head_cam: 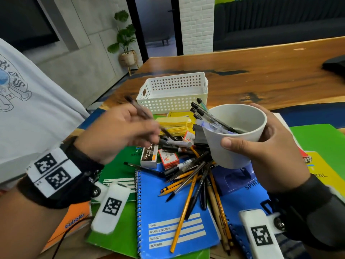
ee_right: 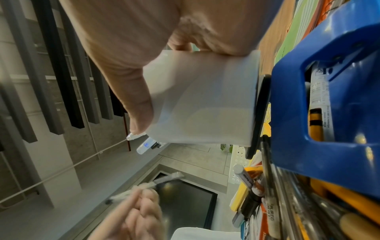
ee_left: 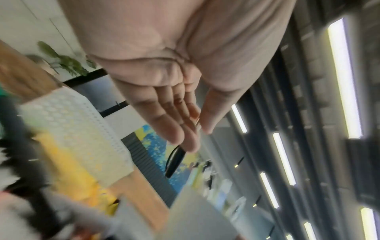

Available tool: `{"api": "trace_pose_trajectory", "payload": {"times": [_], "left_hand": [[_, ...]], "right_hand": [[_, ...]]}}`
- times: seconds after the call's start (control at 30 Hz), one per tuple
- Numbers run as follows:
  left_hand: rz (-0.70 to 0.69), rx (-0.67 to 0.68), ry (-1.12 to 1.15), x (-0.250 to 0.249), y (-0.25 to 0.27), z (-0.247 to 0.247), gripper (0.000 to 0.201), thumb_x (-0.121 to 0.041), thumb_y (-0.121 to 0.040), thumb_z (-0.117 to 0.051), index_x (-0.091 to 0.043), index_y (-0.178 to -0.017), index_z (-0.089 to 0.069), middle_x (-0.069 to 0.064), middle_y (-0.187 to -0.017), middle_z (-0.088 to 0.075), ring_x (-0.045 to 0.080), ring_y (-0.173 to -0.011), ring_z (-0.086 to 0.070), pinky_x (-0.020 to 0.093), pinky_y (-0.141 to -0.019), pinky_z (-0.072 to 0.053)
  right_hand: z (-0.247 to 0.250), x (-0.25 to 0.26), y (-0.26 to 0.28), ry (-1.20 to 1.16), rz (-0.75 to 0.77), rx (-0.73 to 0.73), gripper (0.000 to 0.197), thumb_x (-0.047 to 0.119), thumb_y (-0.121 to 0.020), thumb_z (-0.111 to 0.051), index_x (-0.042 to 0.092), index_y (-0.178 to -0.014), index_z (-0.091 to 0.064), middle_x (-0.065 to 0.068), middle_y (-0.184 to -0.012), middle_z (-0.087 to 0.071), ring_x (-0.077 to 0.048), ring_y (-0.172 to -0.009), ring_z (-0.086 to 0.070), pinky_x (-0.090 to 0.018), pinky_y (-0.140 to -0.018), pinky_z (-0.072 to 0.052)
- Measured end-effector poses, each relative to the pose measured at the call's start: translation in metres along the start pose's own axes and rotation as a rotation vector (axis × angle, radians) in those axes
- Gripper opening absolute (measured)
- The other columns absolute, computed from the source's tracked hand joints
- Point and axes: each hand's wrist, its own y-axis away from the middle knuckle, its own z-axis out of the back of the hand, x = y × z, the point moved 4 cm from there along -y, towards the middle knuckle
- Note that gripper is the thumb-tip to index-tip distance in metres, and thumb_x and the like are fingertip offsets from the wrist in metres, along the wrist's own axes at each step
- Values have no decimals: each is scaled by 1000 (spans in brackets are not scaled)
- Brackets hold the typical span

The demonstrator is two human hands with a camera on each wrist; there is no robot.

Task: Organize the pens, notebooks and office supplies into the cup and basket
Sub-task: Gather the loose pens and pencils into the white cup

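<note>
Nearest to the person, a blue spiral notebook (head_cam: 173,217) is lying flat on the desk (head_cam: 261,75), and a messy heap of pencils and pens (head_cam: 194,176) is lying across its top part. Green notebooks are sticking out from under it. Just above the heap, the right hand (head_cam: 268,146) is holding a white cup (head_cam: 237,135) up off the desk, with the thumb curled on the near side and the other fingers wrapped round the far side. The cup is being tipped toward the left hand, likely so a pen can slide in easily. A few pens with black caps (head_cam: 209,116) are already leaning inside it. The left hand (head_cam: 119,131) is pinching one black pen (head_cam: 147,116) between the thumb and the fingers, and the pen is slanting down toward the cup. Its lower end is near the cup's rim but is not inside yet. The left hand looks blurry, so it is probably moving. Behind the hands, small boxes and a stack of yellow sticky notes (head_cam: 173,122) are waiting. Farthest away, the white basket (head_cam: 173,90) with little holes is sitting on the desk with nothing showing inside it.
</note>
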Motion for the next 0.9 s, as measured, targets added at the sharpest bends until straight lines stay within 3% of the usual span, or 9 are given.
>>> {"api": "trace_pose_trajectory", "payload": {"times": [0.17,0.3,0.4,0.5,0.57,0.67,0.77,0.83,0.9], "left_hand": [[-284,-1,260,-47,0,-29,15,-14,-82,-68,-11,-94,-62,11,-82,-73,22,-71,-73,24,-56,-58],[-356,-11,-111,-53,-1,-61,15,-13,-83,-76,-15,-93,-66,6,-76,-73,21,-67,-70,29,-51,-55],[-373,-51,-313,-47,-4,-69,33,-32,-78,-84,-26,-107,-69,3,-81,-64,20,-71,-61,41,-65,-57],[-303,-84,-204,-37,-10,-63,86,-67,-58,-84,-37,-131,-50,-5,-101,-54,14,-89,-59,47,-85,-58],[-243,21,-192,-28,-13,-66,119,-79,-45,-80,-49,-146,-24,-11,-127,-49,3,-112,-58,36,-92,-56],[-135,208,-259,-18,-11,-82,141,-59,-50,-86,-56,-149,14,-21,-150,-27,-16,-127,-41,25,-108,-41],[-114,300,-218,-19,-11,-96,130,-45,-67,-80,-49,-151,19,-15,-156,-37,-6,-134,-44,22,-112,-37],[-164,280,-275,-27,-14,-101,104,-58,-76,-63,-39,-157,-1,-20,-149,-45,-10,-132,-43,11,-107,-34],[-190,194,-371,-40,-15,-99,74,-64,-84,-44,-30,-149,-34,-37,-112,-62,-23,-103,-53,-3,-83,-36]], "right_hand": [[-2,2,2,-42,-13,15,94,32,-47,-93,20,-132,-55,-3,-120,-69,-23,-110,-66,-32,-84,-54],[-3,1,2,-42,-15,17,94,32,-47,-94,20,-132,-55,-4,-121,-69,-26,-111,-66,-37,-85,-54],[-4,2,3,-70,-13,29,91,30,-47,-94,19,-129,-56,-6,-120,-69,-27,-111,-66,-41,-86,-55],[-4,3,3,-67,-7,22,92,31,-47,-94,21,-130,-55,-5,-120,-69,-26,-111,-66,-42,-87,-55],[-3,4,3,-79,-1,20,93,30,-48,-94,19,-132,-54,-6,-121,-68,-27,-111,-66,-43,-88,-55],[-7,7,5,-97,27,51,84,26,-54,-91,14,-129,-56,-8,-118,-69,-27,-108,-67,-41,-86,-57],[-10,7,5,-150,1,90,81,24,-58,-88,11,-130,-56,-10,-120,-69,-30,-110,-66,-43,-89,-56],[-10,7,4,-188,-12,141,84,20,-57,-87,8,-133,-53,-13,-122,-67,-32,-113,-64,-42,-91,-54],[-12,10,4,-167,-16,197,94,15,-53,-91,9,-137,-49,-11,-125,-66,-28,-117,-63,-38,-94,-52]]}}
